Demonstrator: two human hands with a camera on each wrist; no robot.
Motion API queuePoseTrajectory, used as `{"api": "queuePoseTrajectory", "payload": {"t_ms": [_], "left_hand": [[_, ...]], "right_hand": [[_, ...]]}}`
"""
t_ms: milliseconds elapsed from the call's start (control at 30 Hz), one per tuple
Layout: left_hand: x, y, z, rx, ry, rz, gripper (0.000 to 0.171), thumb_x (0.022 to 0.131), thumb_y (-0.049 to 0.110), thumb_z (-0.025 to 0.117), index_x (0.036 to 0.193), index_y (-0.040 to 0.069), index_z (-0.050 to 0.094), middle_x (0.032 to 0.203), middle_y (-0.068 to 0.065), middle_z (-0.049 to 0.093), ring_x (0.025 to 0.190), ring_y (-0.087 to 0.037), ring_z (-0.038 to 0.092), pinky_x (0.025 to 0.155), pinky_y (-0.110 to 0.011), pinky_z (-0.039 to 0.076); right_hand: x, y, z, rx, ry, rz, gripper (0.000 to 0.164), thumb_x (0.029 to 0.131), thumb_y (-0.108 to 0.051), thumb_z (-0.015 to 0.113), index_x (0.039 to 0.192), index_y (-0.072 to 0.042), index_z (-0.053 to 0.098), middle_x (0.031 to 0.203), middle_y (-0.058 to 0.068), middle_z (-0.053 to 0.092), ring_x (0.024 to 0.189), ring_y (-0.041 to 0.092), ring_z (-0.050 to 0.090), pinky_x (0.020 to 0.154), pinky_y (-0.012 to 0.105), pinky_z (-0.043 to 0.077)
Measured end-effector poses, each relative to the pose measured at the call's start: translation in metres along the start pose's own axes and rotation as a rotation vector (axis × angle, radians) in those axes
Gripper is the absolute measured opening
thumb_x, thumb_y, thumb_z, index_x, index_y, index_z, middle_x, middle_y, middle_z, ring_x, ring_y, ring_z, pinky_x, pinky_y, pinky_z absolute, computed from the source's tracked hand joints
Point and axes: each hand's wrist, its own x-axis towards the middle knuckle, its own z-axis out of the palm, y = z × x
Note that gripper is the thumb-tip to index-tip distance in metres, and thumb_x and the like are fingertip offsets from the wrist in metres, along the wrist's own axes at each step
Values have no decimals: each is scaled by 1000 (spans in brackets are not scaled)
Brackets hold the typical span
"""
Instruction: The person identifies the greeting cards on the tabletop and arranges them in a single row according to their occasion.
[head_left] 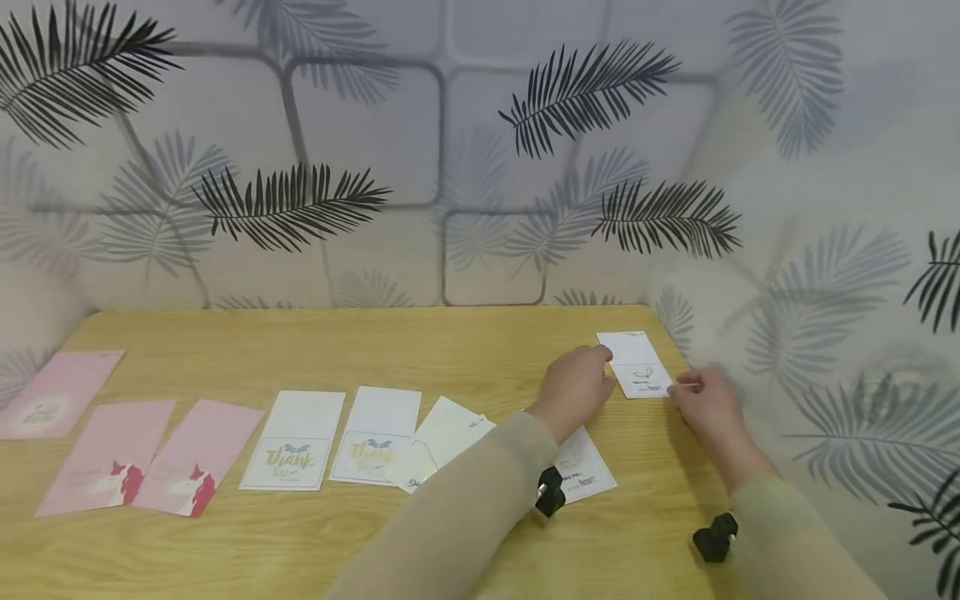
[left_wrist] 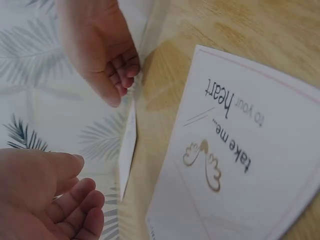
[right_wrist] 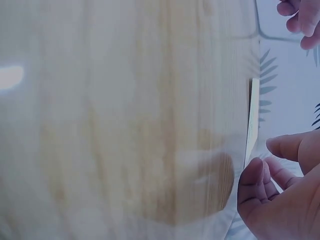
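A white folded-style card (head_left: 636, 354) with a small gold drawing and black lettering lies at the far right of the table. My left hand (head_left: 572, 390) is at its left edge, fingers loosely bent, thumb apart from the fingertips in the left wrist view. My right hand (head_left: 708, 408) is at the card's lower right corner, with a gap between thumb and forefinger in the right wrist view. A similar card (left_wrist: 235, 145), reading "take me... to your heart", lies nearer, partly hidden by the left forearm in the head view.
Leftward across the wooden table (head_left: 300, 550) lie a cream card (head_left: 450, 429), two white "thank you" cards (head_left: 288, 442), and several pink cards (head_left: 112, 454). A leaf-patterned wall covering (head_left: 480, 167) borders the back and right side.
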Motion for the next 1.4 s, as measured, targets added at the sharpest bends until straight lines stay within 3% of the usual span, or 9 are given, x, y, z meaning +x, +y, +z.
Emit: {"api": "queuePoseTrajectory", "payload": {"t_ms": [100, 333, 533, 767, 1100, 1400], "left_hand": [[-8, -4, -8, 1, 8, -13, 41, 110, 30, 73, 148, 18, 68, 120, 4, 75, 102, -9, 70, 85, -25, 56], [-30, -21, -24, -24, 35, -43, 46, 110, 33, 73, 152, 16, 66, 131, 0, 74, 112, -13, 71, 88, -28, 58], [-53, -43, -33, -70, 37, -83, 50, 109, 32, 73, 154, 12, 63, 131, -5, 72, 111, -18, 72, 86, -31, 59], [-76, -63, -41, -80, 41, -107, 54, 108, 33, 74, 155, 9, 62, 141, -13, 67, 122, -28, 69, 99, -41, 59], [-99, -73, -48, -42, 58, -93, 56, 105, 36, 79, 151, 8, 64, 140, -14, 67, 124, -30, 68, 101, -42, 57], [-108, -81, -45, -32, 71, -104, 58, 103, 39, 80, 150, 9, 66, 138, -14, 69, 125, -34, 67, 106, -52, 54]], "right_hand": [[-4, 1, -1, 5, -25, -19, 45, 110, -16, 61, 143, 14, 55, 127, 31, 60, 97, 34, 63, 72, 34, 53], [-13, -4, -1, -15, -51, -73, 48, 111, -22, 62, 145, 12, 57, 126, 29, 64, 102, 34, 61, 76, 36, 50], [-24, -15, 2, -22, -105, -155, 49, 111, -22, 63, 145, 12, 58, 118, 25, 67, 94, 30, 67, 72, 32, 53], [-40, -37, 13, -53, -153, -216, 47, 110, -23, 67, 143, 10, 61, 118, 24, 71, 93, 29, 72, 71, 31, 54], [-60, -55, 28, -18, -247, -194, 47, 111, -24, 66, 145, 8, 60, 115, 18, 70, 93, 28, 70, 70, 31, 55], [-64, -64, 39, 81, -310, -176, 47, 112, -21, 65, 146, 12, 58, 116, 22, 72, 94, 28, 68, 76, 35, 59]]}}
